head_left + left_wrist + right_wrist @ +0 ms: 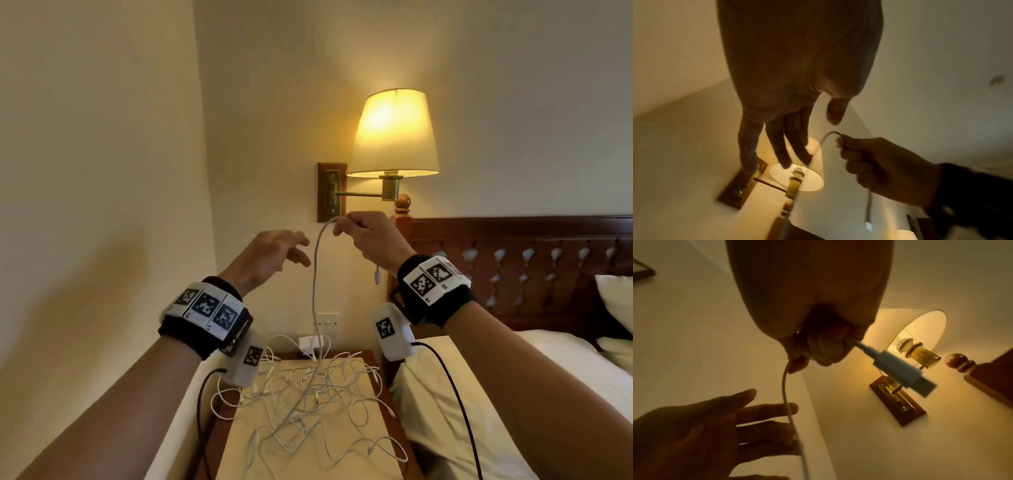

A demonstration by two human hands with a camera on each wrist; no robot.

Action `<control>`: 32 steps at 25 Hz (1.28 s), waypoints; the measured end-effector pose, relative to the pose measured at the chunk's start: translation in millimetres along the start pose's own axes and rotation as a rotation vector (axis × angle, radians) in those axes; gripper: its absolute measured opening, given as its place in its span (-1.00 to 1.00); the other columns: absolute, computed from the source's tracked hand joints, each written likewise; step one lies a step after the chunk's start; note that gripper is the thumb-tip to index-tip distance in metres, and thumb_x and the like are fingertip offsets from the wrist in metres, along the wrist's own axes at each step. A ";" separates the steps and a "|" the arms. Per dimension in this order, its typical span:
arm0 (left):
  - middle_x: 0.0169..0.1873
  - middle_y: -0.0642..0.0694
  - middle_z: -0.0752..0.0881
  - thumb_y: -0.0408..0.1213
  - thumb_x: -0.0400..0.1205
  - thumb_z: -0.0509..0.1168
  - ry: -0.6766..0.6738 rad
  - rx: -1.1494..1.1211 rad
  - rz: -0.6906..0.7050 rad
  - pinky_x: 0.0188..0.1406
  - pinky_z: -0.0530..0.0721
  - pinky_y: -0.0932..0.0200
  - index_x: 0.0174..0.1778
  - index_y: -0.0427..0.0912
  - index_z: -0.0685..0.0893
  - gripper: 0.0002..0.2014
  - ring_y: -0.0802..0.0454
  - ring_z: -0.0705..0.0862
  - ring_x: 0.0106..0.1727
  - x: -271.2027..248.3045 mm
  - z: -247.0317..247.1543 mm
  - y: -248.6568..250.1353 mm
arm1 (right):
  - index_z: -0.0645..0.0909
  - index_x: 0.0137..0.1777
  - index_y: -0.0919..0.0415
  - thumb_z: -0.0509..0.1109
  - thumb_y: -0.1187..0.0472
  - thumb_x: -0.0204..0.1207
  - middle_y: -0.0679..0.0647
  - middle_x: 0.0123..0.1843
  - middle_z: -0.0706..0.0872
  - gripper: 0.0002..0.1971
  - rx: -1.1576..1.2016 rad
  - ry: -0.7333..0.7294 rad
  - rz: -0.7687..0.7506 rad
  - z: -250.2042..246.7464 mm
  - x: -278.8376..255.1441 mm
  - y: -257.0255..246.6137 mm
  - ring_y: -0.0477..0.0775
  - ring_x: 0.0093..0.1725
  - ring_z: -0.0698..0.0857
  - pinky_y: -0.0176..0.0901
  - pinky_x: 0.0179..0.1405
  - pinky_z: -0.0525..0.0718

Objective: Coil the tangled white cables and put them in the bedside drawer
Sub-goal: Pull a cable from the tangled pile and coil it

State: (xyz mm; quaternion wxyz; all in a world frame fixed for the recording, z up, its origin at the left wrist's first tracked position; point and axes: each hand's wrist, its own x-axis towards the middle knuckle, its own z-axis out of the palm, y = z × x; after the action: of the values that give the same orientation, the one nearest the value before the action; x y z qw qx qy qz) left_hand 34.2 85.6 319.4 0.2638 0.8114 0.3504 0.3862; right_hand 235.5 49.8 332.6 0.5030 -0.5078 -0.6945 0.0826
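A heap of tangled white cables lies on the bedside table. My right hand is raised high and grips one white cable near its end. The cable's USB plug sticks out of the fist, and the plug dangles below the wrist in the head view. The rest of the cable hangs down into the heap. My left hand hovers just left of the hanging cable, fingers spread and holding nothing; its fingers are close to the strand. The drawer is not in view.
A lit wall lamp on a brass arm hangs just behind my hands. A carved wooden headboard and a bed with a pillow stand to the right. A wall socket with a white plug sits behind the table.
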 end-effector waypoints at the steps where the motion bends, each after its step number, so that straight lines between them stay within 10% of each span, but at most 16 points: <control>1: -0.02 -0.09 0.77 -0.08 0.80 0.02 -0.019 -0.042 0.007 0.05 0.62 0.06 0.26 -0.14 0.62 -0.66 0.03 0.69 0.10 -4.1 11.5 0.8 | 0.72 0.00 0.22 0.20 0.14 0.73 -0.19 -0.49 0.52 -0.72 -0.044 -0.026 -0.007 0.7 -1.7 -4.7 -0.31 -0.61 0.49 -0.43 -0.49 0.37; 5: -0.17 -0.07 0.66 -0.10 0.78 0.08 0.018 -0.089 0.039 -0.01 0.69 -0.03 0.03 -0.12 0.60 -0.76 -0.07 0.70 -0.06 -10.4 43.3 -3.6 | 0.70 -0.10 0.22 0.19 0.13 0.73 -0.14 -0.54 0.48 -0.70 0.020 -0.114 0.081 2.2 -13.0 -9.8 -0.20 -0.62 0.44 -0.44 -0.60 0.32; 10: -0.51 0.13 0.48 -0.19 0.75 0.21 0.232 0.118 0.123 -0.51 0.38 0.44 -0.16 -0.08 0.65 -0.81 0.23 0.43 -0.56 -4.5 33.0 -8.2 | 0.64 -0.37 0.21 0.14 0.14 0.73 -0.01 -0.48 0.46 -0.56 -0.054 -0.139 0.154 -4.5 -32.5 0.3 -0.05 -0.46 0.39 -0.22 -0.43 0.34; 15: -0.35 0.13 0.60 -0.19 0.75 0.21 0.261 0.172 0.087 -0.41 0.40 0.32 -0.08 -0.14 0.69 -0.81 0.22 0.51 -0.40 -1.9 33.1 -0.6 | 0.56 -0.39 0.19 0.16 0.15 0.72 0.02 -0.45 0.52 -0.59 -0.113 -0.034 0.112 -7.9 -42.8 14.9 -0.01 -0.40 0.44 0.01 -0.27 0.44; 19: -0.42 -0.03 0.44 -0.21 0.80 -0.02 0.072 -0.085 -0.091 -0.45 0.43 0.19 -0.06 -0.17 0.57 -0.72 0.07 0.41 -0.44 4.7 39.2 11.5 | 0.51 0.40 0.20 0.08 -0.06 0.74 0.21 0.37 0.60 -0.57 -0.077 0.117 0.395 23.3 -61.6 29.8 0.20 0.38 0.55 0.13 0.41 0.44; 21: -0.42 -0.06 0.38 -0.26 0.80 -0.07 0.081 -0.274 -0.165 -0.50 0.43 0.18 -0.13 -0.14 0.50 -0.71 0.06 0.36 -0.48 7.7 45.2 11.2 | 0.37 0.55 0.29 -0.02 -0.22 0.71 0.26 0.52 0.49 -0.35 0.105 -0.103 0.552 53.2 -76.9 34.1 0.23 0.51 0.46 0.13 0.53 0.34; 24: -0.40 -0.08 0.39 -0.31 0.79 -0.08 0.171 -0.427 -0.233 -0.51 0.45 0.16 -0.14 -0.15 0.45 -0.74 0.05 0.36 -0.49 7.7 45.7 3.7 | 0.63 0.09 0.24 0.00 -0.10 0.76 0.09 -0.16 0.72 -0.52 0.554 -0.383 0.575 88.0 -96.1 23.3 0.06 -0.14 0.72 -0.11 -0.03 0.67; 26: -0.38 -0.09 0.44 -0.34 0.77 -0.04 0.293 -0.356 -0.230 -0.54 0.48 0.16 -0.14 -0.18 0.48 -0.76 0.05 0.45 -0.50 8.1 25.5 -11.7 | 0.53 -0.15 0.16 0.06 0.02 0.77 -0.06 -0.48 0.42 -0.65 0.656 -0.386 0.505 85.0 -99.0 18.2 -0.08 -0.54 0.42 -0.29 -0.57 0.40; 32: -0.70 -0.14 0.56 -0.52 0.70 0.11 0.601 -0.261 -0.455 -0.62 0.55 0.24 -0.33 -0.31 0.53 -0.73 0.09 0.52 -0.77 -16.9 -47.4 -82.7 | 0.54 -0.22 0.12 0.12 0.03 0.76 -0.10 -0.51 0.34 -0.65 0.307 -0.470 0.415 27.7 -101.3 9.0 -0.14 -0.57 0.23 -0.32 -0.65 0.15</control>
State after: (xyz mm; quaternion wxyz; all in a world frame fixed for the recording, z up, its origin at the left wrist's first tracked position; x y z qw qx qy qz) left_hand -42.1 130.9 280.9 0.3292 0.5237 0.5307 0.5793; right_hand 217.2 -14.9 251.4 0.3724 -0.5238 -0.6529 0.4010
